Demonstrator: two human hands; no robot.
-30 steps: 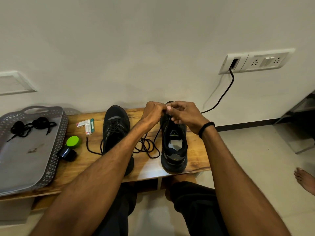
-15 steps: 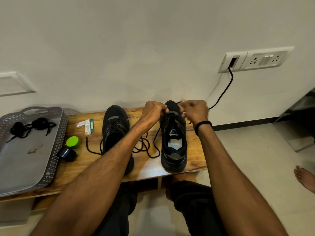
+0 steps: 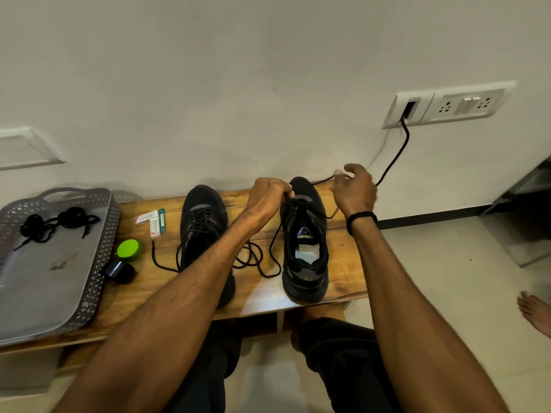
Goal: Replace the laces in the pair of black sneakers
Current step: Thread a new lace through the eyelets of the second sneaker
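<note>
Two black sneakers stand on a wooden bench (image 3: 143,281), toes toward the wall. The left sneaker (image 3: 202,222) is laced. At the toe end of the right sneaker (image 3: 304,242), my left hand (image 3: 268,195) pinches the lace by the lowest eyelets. My right hand (image 3: 353,189) pinches the other end of that black lace (image 3: 322,181) and holds it out to the right, above the bench's far edge. The slack of the lace (image 3: 256,257) lies looped on the bench between the shoes.
A grey perforated tray (image 3: 98,263) at the left holds a bundle of black laces (image 3: 53,223). A green-capped dark bottle (image 3: 123,260) and small packets (image 3: 150,220) lie beside it. A black cable (image 3: 393,156) hangs from a wall socket. A bare foot (image 3: 535,312) shows at the right.
My right hand moved right and up, away from the toe of the right sneaker, drawing the lace out. My left hand stayed at the eyelets.
</note>
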